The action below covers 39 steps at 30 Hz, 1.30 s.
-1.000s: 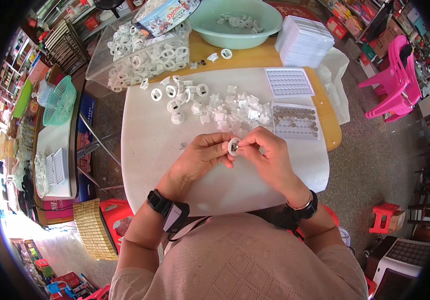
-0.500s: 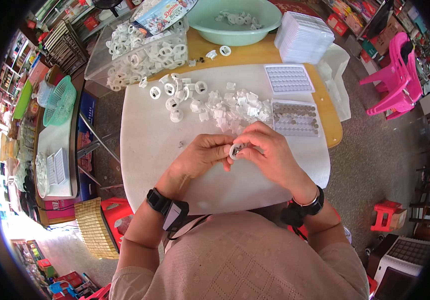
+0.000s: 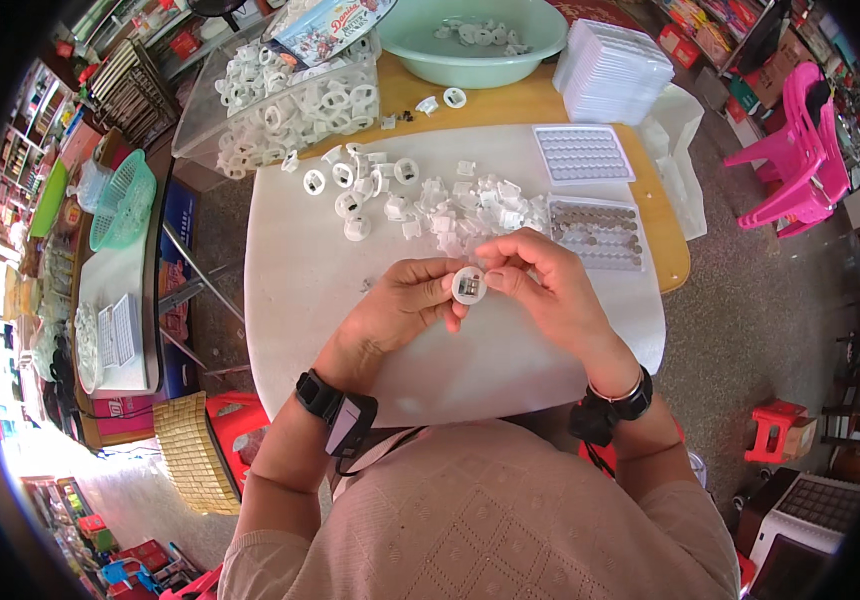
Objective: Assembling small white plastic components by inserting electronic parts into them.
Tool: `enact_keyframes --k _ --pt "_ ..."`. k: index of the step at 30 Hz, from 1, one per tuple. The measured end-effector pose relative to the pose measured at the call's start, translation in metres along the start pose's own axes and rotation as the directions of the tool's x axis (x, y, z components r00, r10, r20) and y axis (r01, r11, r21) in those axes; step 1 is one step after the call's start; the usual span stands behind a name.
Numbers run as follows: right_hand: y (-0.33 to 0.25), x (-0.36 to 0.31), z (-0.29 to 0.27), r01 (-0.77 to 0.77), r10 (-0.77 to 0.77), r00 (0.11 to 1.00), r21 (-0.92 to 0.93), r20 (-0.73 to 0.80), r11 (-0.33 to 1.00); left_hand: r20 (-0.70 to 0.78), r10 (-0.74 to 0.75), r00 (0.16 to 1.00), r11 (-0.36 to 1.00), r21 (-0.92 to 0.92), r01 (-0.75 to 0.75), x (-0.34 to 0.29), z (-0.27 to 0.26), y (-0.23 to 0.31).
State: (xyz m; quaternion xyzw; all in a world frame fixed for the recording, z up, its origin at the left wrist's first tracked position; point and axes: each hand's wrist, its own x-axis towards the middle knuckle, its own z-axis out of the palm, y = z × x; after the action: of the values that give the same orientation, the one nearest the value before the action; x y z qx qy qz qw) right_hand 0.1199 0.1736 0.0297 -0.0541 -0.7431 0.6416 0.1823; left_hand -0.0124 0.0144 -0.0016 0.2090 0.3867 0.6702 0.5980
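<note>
Over the table's middle, a round white plastic piece (image 3: 469, 286) with small dark and metallic parts inside faces up. My left hand (image 3: 402, 305) pinches it by its left edge, fingers curled beneath. From the other side my right hand (image 3: 554, 305) has thumb and fingertips closed at its right rim. Just beyond my hands lies a heap of small white plastic parts (image 3: 490, 210). Several round white pieces with dark centres (image 3: 314, 182) sit to its left. Right of the heap is a pale tray holding small grey discs (image 3: 590, 217).
A second pale tray (image 3: 582, 155) lies behind the first, near a tall tray stack (image 3: 614, 75). At the back are a clear bin of white parts (image 3: 295, 120) and a green basin (image 3: 475, 68). Pink chairs (image 3: 800, 150) stand right; a side table (image 3: 115, 280) is left.
The round white piece has turned from tilted to facing up. My right fingers have drawn back from over its inside to its right rim, and both hands have risen slightly away from me.
</note>
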Motion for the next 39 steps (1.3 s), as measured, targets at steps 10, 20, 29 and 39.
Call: enact_keyframes --k 10,20,29,39 --pt "0.006 -0.006 0.012 0.153 -0.168 0.985 -0.302 -0.026 0.941 0.033 0.011 0.999 1.000 0.026 -0.012 0.003 -0.002 -0.002" --pt "-0.001 -0.009 0.016 0.289 -0.335 0.942 -0.442 -0.028 0.849 -0.002 0.049 0.999 0.998 0.042 -0.049 0.004 0.002 -0.001" --pt "0.006 -0.004 0.024 0.389 -0.489 0.872 -0.644 0.026 0.659 -0.059 0.065 0.996 0.998 0.030 -0.063 0.006 0.001 -0.005" --pt "0.013 -0.002 0.025 0.378 -0.503 0.864 -0.672 0.009 0.637 -0.079 0.105 0.991 0.992 0.073 -0.099 0.008 -0.004 -0.009"
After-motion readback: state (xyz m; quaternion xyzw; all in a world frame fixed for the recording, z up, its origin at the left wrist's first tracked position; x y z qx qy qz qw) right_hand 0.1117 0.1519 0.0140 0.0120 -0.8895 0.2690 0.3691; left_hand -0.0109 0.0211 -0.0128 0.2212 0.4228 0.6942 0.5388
